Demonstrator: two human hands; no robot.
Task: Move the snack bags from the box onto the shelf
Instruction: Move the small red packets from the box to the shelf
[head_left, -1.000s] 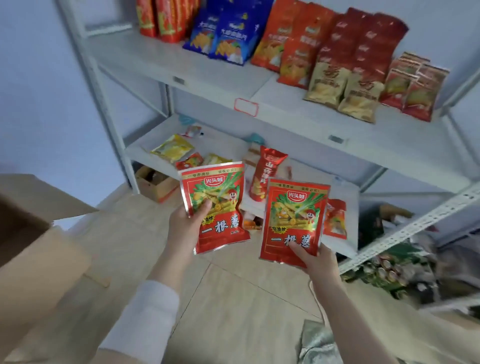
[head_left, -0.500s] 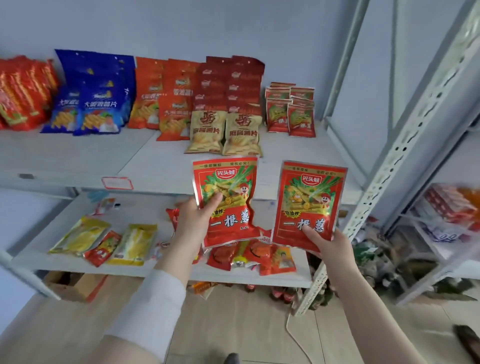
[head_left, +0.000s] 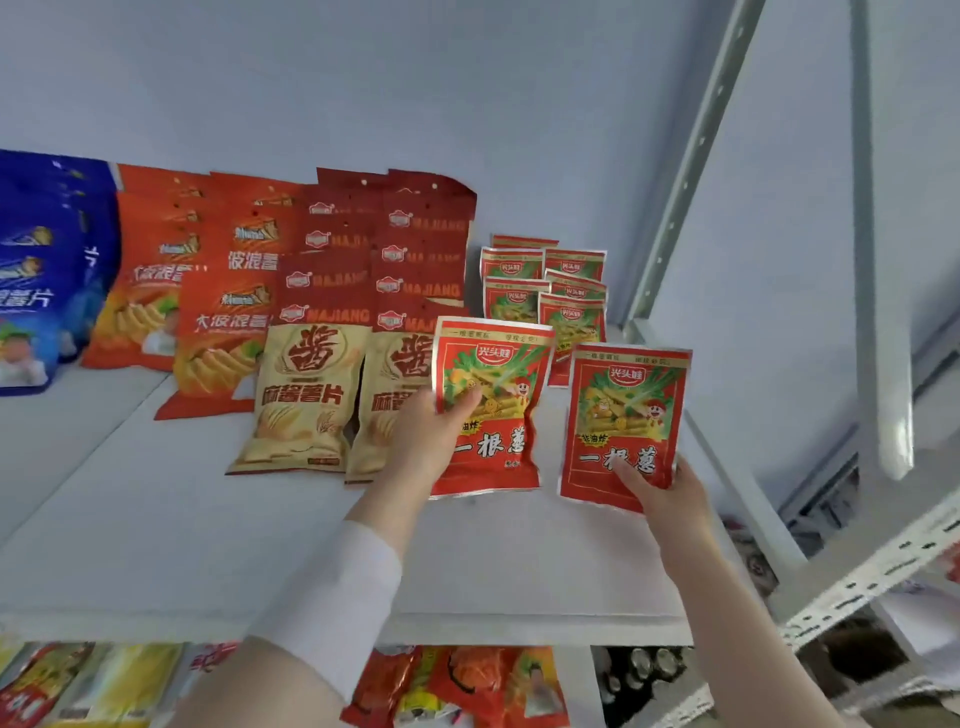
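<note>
The left hand (head_left: 431, 436) grips one red snack bag (head_left: 491, 410) and the right hand (head_left: 670, 499) grips a second bag (head_left: 626, 421), both upright over the shelf (head_left: 156, 519), seemingly not yet set down. Matching bags (head_left: 545, 291) already lie just beyond the hands. The box is out of view.

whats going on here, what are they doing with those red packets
A person is stocking a shelf. The left hand grips one red snack bag by its side edge, and the right hand holds a second matching bag by its bottom corner. Both are held upright over the white shelf, in front of a stack of the same bags at the back right. Neither is released yet. Tan chip bags lie just to the left.
</note>
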